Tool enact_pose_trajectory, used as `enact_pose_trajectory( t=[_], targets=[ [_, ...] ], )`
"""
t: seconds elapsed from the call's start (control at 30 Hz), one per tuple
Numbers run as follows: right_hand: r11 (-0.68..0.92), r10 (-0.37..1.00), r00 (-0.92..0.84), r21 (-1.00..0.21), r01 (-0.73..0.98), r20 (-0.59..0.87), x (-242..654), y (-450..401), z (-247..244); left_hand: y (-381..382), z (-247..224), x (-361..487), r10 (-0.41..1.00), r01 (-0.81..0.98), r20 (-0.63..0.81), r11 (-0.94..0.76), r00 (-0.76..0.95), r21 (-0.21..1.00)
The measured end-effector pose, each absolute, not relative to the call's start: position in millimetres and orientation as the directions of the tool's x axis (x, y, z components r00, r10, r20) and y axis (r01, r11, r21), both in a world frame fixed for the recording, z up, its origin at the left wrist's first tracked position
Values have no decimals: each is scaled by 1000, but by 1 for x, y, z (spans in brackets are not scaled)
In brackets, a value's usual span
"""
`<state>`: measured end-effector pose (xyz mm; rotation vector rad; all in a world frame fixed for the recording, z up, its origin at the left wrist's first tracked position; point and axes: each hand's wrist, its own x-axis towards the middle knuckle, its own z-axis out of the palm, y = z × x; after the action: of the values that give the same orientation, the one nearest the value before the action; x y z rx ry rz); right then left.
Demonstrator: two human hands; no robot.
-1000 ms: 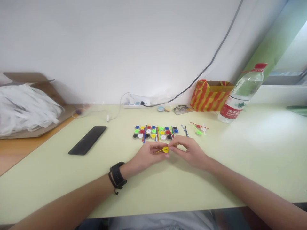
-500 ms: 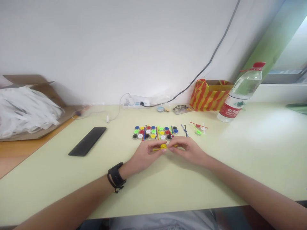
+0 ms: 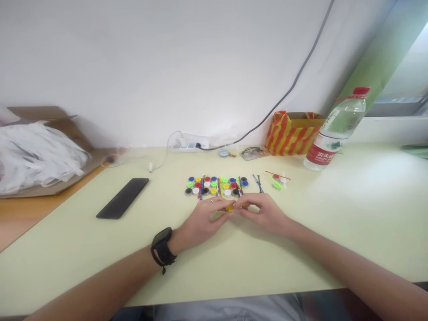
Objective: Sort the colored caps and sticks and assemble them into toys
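Note:
My left hand pinches a small yellow round plastic piece between thumb and fingertips. From the other side my right hand closes thumb and forefinger at the same spot, and a bit of yellow shows under its fingers. The fingertips meet and hide much of the piece. Just beyond the hands lie rows of small coloured discs, in blue, green, red, white, yellow and black. Thin coloured sticks lie across them. A dark pair of crossed sticks rests to the right.
Further right lie loose red, green and white pieces. A black phone-like slab is at left, near a box of white strips. A power strip, striped bag and water bottle stand along the back.
Both hands have shifted slightly, and the fingertips have drawn closer together over the yellow piece, which is now more covered. The left wrist has turned a little. The things on the table stay put.

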<state>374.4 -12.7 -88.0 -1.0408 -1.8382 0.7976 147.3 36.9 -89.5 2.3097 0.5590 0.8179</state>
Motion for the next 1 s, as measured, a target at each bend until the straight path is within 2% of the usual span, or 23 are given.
enact_pose_trajectory(
  t=[0.3,0.5,0.67,1.0],
  targets=[
    [388,908,-310,-842,374,281,381,-10,-92,38,-92,146,565,171,454,-735,689,656],
    [209,933,-328,-964,167,146,386,-9,-84,38,-94,145,576,162,478,-734,663,659],
    [136,937,-338,-984,112,91,386,-8,-84,36,-93,146,591,185,425,-706,686,684],
    [148,930,-354,-983,107,101,386,-11,-84,31,-84,144,604,139,298,-571,739,809]
  ],
)
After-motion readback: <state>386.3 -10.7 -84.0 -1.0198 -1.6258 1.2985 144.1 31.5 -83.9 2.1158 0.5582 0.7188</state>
